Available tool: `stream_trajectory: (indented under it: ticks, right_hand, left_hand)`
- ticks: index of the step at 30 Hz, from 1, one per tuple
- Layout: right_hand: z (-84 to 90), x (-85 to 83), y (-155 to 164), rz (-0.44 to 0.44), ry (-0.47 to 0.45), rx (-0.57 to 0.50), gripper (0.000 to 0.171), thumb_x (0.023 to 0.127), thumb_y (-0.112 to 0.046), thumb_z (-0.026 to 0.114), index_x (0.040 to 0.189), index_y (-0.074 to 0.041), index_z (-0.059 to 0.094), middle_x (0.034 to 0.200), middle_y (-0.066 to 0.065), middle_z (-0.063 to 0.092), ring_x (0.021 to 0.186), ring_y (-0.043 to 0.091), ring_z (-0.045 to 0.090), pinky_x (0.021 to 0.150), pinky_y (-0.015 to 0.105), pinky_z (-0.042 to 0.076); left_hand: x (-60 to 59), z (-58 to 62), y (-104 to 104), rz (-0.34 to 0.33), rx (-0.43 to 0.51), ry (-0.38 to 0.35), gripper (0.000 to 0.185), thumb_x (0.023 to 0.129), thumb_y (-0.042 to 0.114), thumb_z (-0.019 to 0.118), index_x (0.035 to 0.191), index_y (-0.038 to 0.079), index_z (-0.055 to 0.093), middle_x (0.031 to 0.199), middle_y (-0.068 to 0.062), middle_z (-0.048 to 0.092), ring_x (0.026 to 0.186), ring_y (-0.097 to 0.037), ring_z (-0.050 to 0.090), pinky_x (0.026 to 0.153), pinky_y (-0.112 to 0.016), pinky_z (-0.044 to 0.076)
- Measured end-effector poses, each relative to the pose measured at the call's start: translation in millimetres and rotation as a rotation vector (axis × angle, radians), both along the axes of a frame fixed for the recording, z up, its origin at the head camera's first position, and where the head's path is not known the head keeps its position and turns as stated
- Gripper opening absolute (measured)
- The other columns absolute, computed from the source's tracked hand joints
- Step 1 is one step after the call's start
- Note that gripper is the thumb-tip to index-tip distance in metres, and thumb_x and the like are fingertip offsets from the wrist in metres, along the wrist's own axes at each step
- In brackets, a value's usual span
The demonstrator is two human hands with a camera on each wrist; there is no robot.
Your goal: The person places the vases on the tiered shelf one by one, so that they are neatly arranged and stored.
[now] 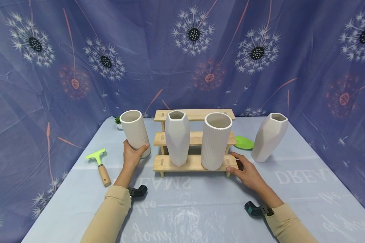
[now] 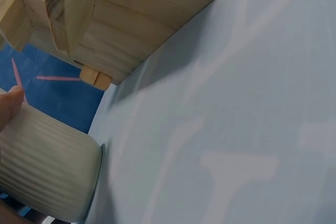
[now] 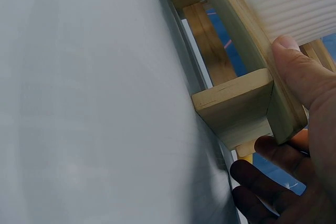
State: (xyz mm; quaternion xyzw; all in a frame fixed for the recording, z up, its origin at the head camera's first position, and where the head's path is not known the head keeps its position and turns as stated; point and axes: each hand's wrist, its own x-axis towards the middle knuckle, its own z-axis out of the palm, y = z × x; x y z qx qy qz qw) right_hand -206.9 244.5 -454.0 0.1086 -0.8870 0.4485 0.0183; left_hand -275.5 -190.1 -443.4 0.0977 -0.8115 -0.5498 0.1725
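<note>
left hand (image 1: 133, 155): fingers curled round the lower body of ribbed vase A (image 1: 136, 134); vase tilted, base at the table (image 1: 182, 209), just left of the rack (image 1: 192, 163).
right hand (image 1: 246, 170): thumb and fingers grip the near right end of the rack's bottom shelf (right wrist view shows the thumb (image 3: 299, 72) on top, fingers under).
rack load: faceted vase B (image 1: 177, 137) and ribbed vase C (image 1: 216, 140) stand upright on the bottom shelf.
off rack: faceted vase D (image 1: 269, 136) on the table, well right of the rack, leaning.
progress: judging by layout, two of four vases shelved, A in hand beside the rack, D untouched; middle and top shelves bare where visible.
other: scraper (image 1: 99, 163) left of the left hand; green dish (image 1: 244, 142) far right of the rack; small plant (image 1: 118, 122) behind A.
hidden: whether A's base is lifted or resting, cannot tell; plant mostly blocked; left wrist view blurred, shows only a fingertip on A.
</note>
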Motion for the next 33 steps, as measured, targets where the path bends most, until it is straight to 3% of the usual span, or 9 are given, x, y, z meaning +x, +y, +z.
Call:
stream_trajectory:
  ticks: [9, 20, 33]
  right_hand:
    - [-0.9, -0.9, 1, 0.001, -0.001, -0.004, 0.076, 0.085, -0.036, 0.068, 0.145, -0.005, 0.034, 0.132, 0.022, 0.052, 0.112, 0.034, 0.059, 0.078, 0.022, 0.050]
    - [-0.3, -0.8, 0, -0.015, -0.015, 0.022, 0.078, 0.084, -0.041, 0.068, 0.145, -0.007, 0.034, 0.134, 0.021, 0.051, 0.114, 0.034, 0.057, 0.085, 0.037, 0.051]
    - [0.0, -0.1, 0, -0.009, -0.006, 0.017, 0.077, 0.085, -0.038, 0.068, 0.145, -0.006, 0.033, 0.135, 0.021, 0.051, 0.115, 0.034, 0.057, 0.085, 0.036, 0.051]
  left_hand:
    - [3.4, 3.1, 0, 0.011, 0.005, -0.006, 0.084, 0.077, 0.030, 0.077, 0.139, 0.001, 0.027, 0.135, -0.022, 0.043, 0.125, -0.036, 0.044, 0.107, -0.051, 0.033]
    - [11.1, 6.9, -2, 0.025, 0.018, -0.020, 0.083, 0.076, 0.029, 0.077, 0.139, 0.003, 0.029, 0.135, -0.022, 0.045, 0.125, -0.035, 0.045, 0.107, -0.049, 0.034]
    - [25.8, 28.4, -3, 0.017, 0.028, 0.019, 0.081, 0.077, 0.032, 0.077, 0.138, 0.007, 0.031, 0.131, -0.019, 0.049, 0.120, -0.031, 0.048, 0.102, -0.048, 0.037]
